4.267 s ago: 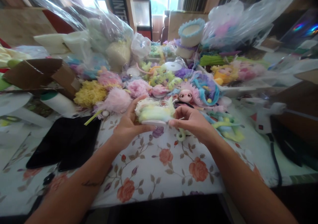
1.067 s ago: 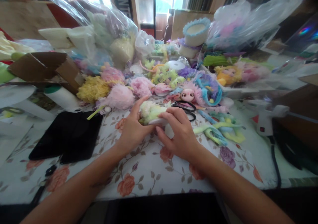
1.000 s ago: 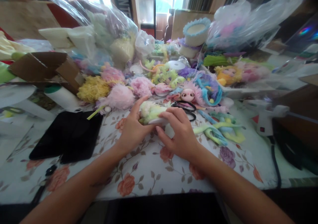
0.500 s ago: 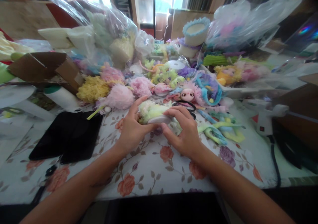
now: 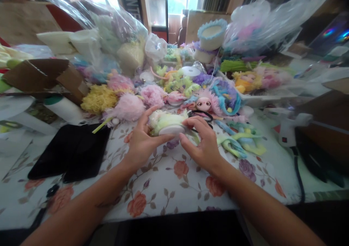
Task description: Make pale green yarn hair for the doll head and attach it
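Observation:
A pale yellow-green fluffy piece (image 5: 170, 119) with a flat white disc (image 5: 172, 130) on its near side is held just above the flowered tablecloth. My left hand (image 5: 141, 140) grips it from the left, thumb along the disc's lower edge and fingers behind the fluff. On the right, my right hand (image 5: 203, 142) is curled with its fingertips on the piece's right end and its thumb near the disc's edge. Just behind lie black-handled scissors (image 5: 203, 115) and a doll's head (image 5: 203, 103) with pink hair.
Pink pompoms (image 5: 129, 107) and a yellow one (image 5: 99, 98) lie behind left. Black flat objects (image 5: 73, 151) are at the left, green-blue strips (image 5: 240, 140) at the right, a white glue gun (image 5: 286, 129) farther right. Open box (image 5: 38, 75) at far left.
The disc has turned to show more of its white face, and my left thumb lies along its lower edge. My right thumb has shifted slightly. The whole view has moved a little.

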{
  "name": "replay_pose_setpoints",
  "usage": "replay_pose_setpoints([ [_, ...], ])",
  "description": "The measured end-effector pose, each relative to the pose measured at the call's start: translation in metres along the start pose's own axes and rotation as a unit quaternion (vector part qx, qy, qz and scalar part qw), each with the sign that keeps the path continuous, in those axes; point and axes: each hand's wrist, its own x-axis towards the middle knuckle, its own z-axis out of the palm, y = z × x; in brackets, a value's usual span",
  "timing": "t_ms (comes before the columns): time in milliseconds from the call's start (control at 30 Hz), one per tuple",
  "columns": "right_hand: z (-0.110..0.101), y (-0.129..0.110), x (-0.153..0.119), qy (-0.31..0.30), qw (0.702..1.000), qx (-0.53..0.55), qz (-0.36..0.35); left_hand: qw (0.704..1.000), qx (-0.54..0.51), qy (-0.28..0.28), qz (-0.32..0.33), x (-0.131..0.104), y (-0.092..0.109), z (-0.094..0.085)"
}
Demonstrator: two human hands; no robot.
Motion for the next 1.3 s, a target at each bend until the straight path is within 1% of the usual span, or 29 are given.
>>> replay_pose_setpoints([
  [100, 0.001, 0.0, -0.001, 0.006, 1.0, 0.012, -0.003, 1.0, -0.025, -0.001, -0.007, 0.0, 0.001, 0.0],
  [267, 0.0, 0.0, -0.001, 0.025, 0.999, 0.025, -0.018, 0.997, -0.07, -0.021, -0.017, 0.004, -0.001, -0.004],
  [400, -0.002, 0.0, -0.001, 0.074, 0.997, 0.028, 0.003, 0.997, -0.076, -0.031, 0.004, 0.008, -0.003, -0.008],
  [500, -0.003, -0.001, -0.001, 0.097, 0.995, 0.021, -0.012, 0.997, -0.064, -0.046, -0.007, 0.008, -0.004, -0.009],
  [600, -0.002, -0.003, -0.001, 0.07, 0.997, 0.004, -0.041, 0.997, -0.051, -0.063, -0.01, 0.006, -0.004, -0.009],
  [733, 0.001, -0.002, -0.002, 0.03, 0.999, -0.005, -0.042, 0.997, -0.039, -0.065, 0.002, 0.005, -0.006, -0.009],
  [833, 0.001, 0.0, -0.003, 0.027, 0.999, -0.01, -0.036, 0.997, -0.053, -0.055, -0.001, 0.005, -0.005, -0.008],
  [967, 0.0, 0.002, -0.002, 0.027, 0.999, -0.027, -0.035, 0.994, -0.104, -0.028, -0.031, 0.006, -0.003, -0.005],
  [1100, -0.002, 0.003, 0.0, 0.039, 0.997, -0.047, -0.044, 0.987, -0.151, -0.009, -0.05, 0.008, -0.003, -0.004],
  [1167, -0.003, 0.006, 0.001, 0.047, 0.997, -0.053, -0.034, 0.985, -0.163, -0.004, -0.047, 0.009, -0.004, -0.004],
  [1233, -0.006, 0.011, 0.002, 0.051, 0.998, -0.033, -0.004, 0.988, -0.153, 0.002, -0.038, 0.009, -0.004, -0.004],
  [1300, -0.01, 0.017, 0.002, 0.023, 0.998, 0.02, 0.049, 0.992, -0.12, -0.008, -0.032, 0.006, -0.004, -0.003],
])
